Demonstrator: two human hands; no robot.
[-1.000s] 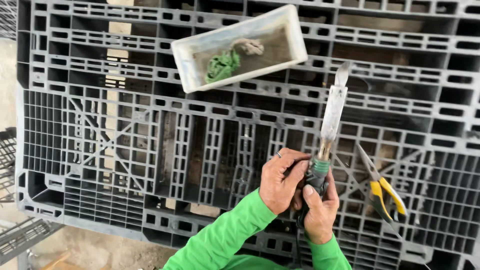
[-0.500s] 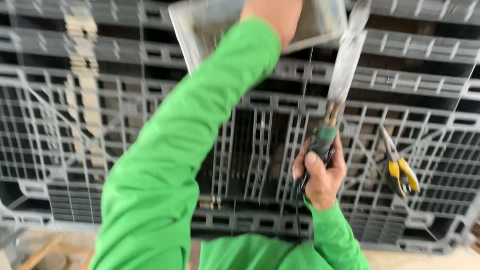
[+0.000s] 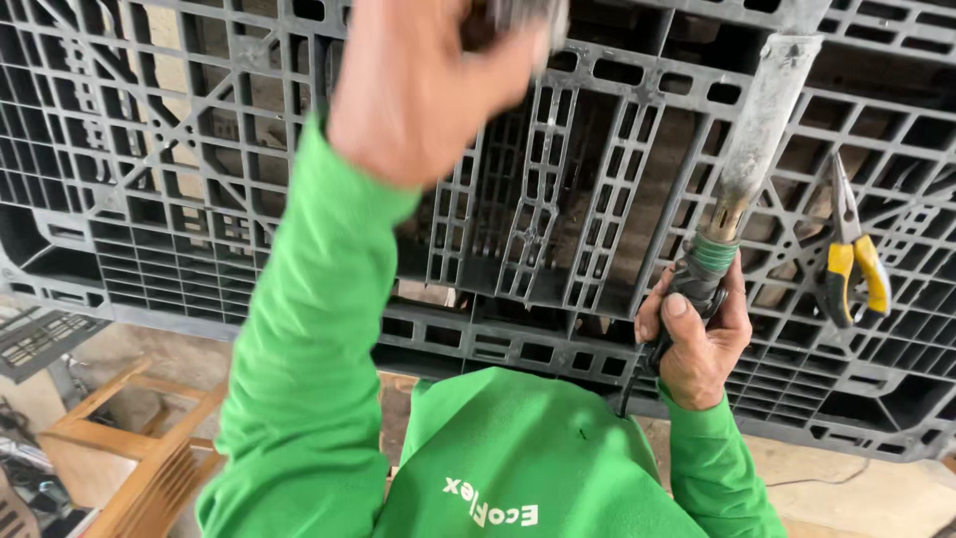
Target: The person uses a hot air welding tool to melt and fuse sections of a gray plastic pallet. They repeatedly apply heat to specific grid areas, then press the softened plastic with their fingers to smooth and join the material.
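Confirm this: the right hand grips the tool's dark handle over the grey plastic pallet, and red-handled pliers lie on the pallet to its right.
Wrong in one respect: the pliers have yellow handles, not red, as the head view shows. The rest holds: the right hand grips the tool by its dark handle over the grey plastic pallet.

Dark grey plastic pallet (image 3: 558, 199) w/ open grid pattern. Bright green sleeves, green top w/ white lettering. Tool (image 3: 742, 189) has dull grey-silver blade, green ribbed collar, black grip. Pliers (image 3: 851, 264) have yellow handles, grey metal tips. Tan wooden frame (image 3: 129, 438) at btm left.
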